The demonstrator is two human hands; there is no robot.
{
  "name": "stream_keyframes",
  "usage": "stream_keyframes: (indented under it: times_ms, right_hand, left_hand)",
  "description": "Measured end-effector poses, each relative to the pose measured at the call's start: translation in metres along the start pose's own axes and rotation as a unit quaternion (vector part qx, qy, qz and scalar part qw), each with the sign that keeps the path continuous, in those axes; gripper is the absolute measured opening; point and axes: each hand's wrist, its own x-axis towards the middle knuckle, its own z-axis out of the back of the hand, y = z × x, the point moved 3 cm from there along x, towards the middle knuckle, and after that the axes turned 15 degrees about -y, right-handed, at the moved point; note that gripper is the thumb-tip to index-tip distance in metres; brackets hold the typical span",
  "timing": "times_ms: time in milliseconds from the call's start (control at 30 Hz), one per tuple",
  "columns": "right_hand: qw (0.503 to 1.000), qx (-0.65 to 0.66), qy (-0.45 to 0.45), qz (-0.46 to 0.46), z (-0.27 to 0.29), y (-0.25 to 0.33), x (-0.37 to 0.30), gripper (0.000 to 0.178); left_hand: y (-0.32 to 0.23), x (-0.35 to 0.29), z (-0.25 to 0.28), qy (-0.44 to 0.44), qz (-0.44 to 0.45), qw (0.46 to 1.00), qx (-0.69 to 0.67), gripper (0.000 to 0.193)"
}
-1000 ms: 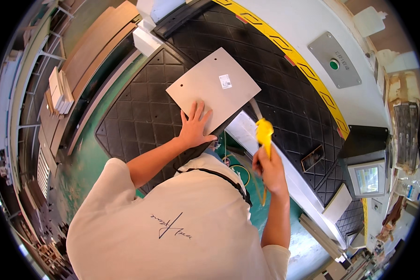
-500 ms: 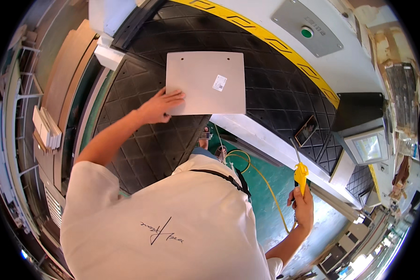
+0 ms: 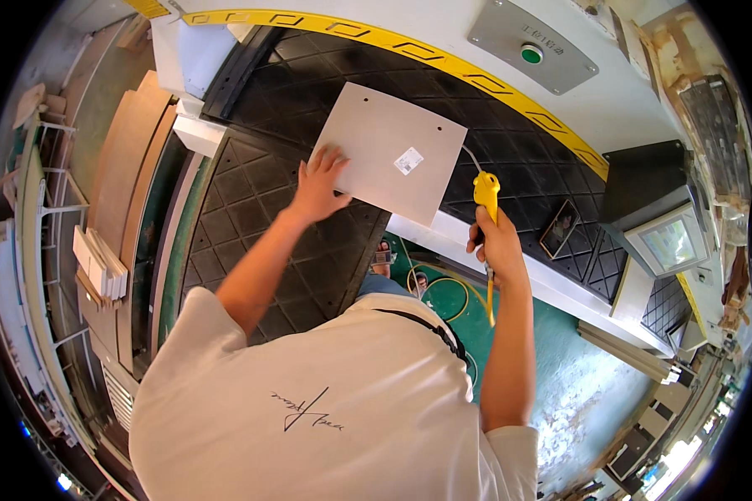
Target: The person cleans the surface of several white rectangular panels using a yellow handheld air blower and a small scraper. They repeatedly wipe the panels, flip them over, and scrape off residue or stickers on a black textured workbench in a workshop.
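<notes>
At the far left, a small stack of thin, pale rectangular boards (image 3: 100, 265) is seen beside long brown boards (image 3: 134, 184). Further right, a black work surface grooved in a diamond pattern (image 3: 255, 188) is spread beneath the work. The person's left hand (image 3: 319, 185) is held open, its fingers spread and laid on the left edge of a flat, beige rectangular panel (image 3: 384, 179). The panel is set askew on the black surface, and it is pierced by two dark holes near its far edge; a white printed label (image 3: 409, 160) is stuck right of its middle. A yellow plastic air gun (image 3: 486, 190) is gripped in the closed right hand (image 3: 500, 244), its thin metal nozzle brought close to the panel's right edge; whether they touch cannot be told. Beyond, a grey metal plate (image 3: 510, 37) with a round green button (image 3: 532, 53) is mounted on a white housing, and a grey-framed screen (image 3: 670, 240) is placed at the far right.
</notes>
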Motion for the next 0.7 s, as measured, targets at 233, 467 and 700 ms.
stream_keyframes:
  times_ms: [233,467,700]
  right_hand:
    - [0.986,-0.037,0.144,0.077,-0.071,0.031,-0.009,0.031]
    - [0.983,0.065,0.169,0.033,-0.048,0.006,-0.037,0.031]
    - [0.984,0.173,0.037,-0.011,0.025,-0.036,-0.052,0.024]
  left_hand:
    - [-0.080,-0.051,-0.029,-0.080,0.204,0.975,0.025,0.101]
    - [-0.098,-0.048,-0.061,-0.117,0.192,0.972,0.062,0.120]
    - [-0.067,-0.004,-0.084,-0.183,0.150,0.967,0.090,0.126]
